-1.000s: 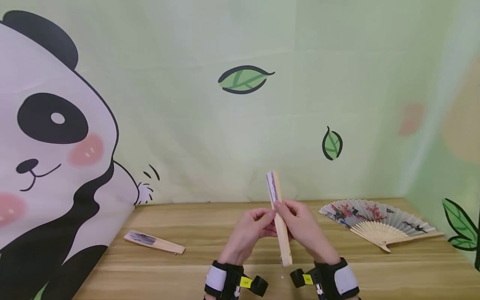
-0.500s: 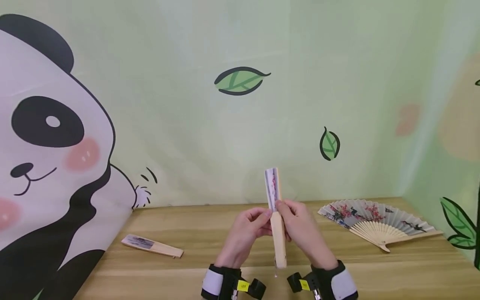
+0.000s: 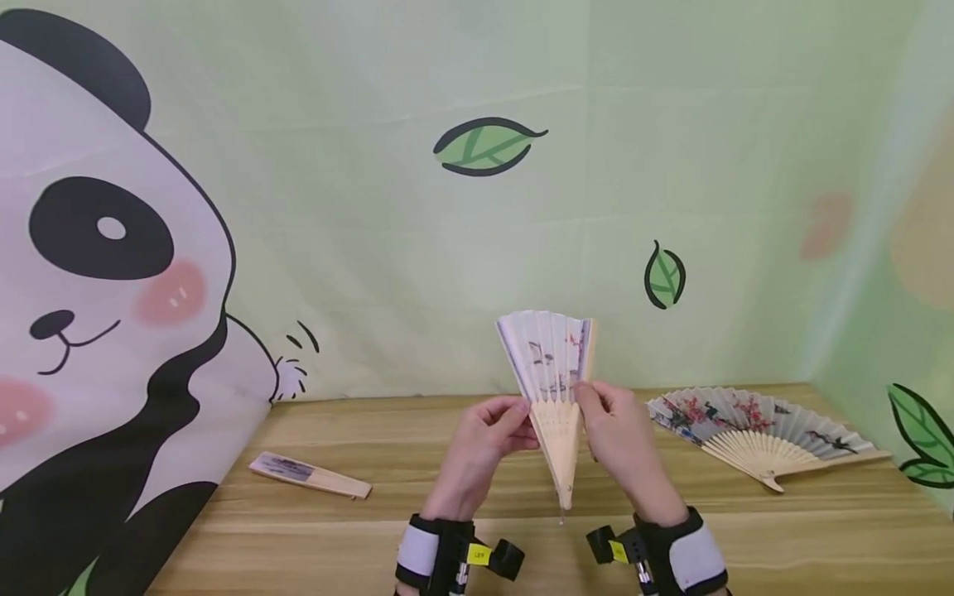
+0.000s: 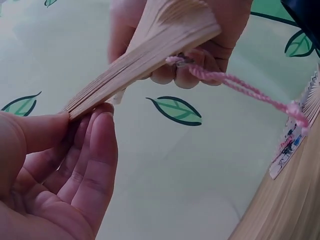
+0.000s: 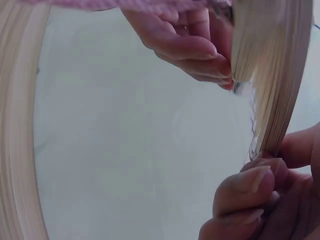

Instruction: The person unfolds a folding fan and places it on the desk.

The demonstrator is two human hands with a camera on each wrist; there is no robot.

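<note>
You're holding the part-spread fan [image 3: 553, 356] nearly upright above the table [image 3: 298, 550], narrow end down, seemingly so both sides can swing freely. Your left hand [image 3: 486, 443] is pinching one edge, your right hand [image 3: 624, 434] the other, thumbs closing against fingers, likely controlling the spread. A pink cord [image 4: 207, 75] is dangling below. A folded fan [image 3: 310, 474] is lying well leftward, a spread fan [image 3: 760, 447] rightward.

Studio-like corner [image 3: 835, 290], panda-print backdrop [image 3: 358, 248]

Flwr-print fan [image 3: 553, 404], pt. spread, upright
</note>
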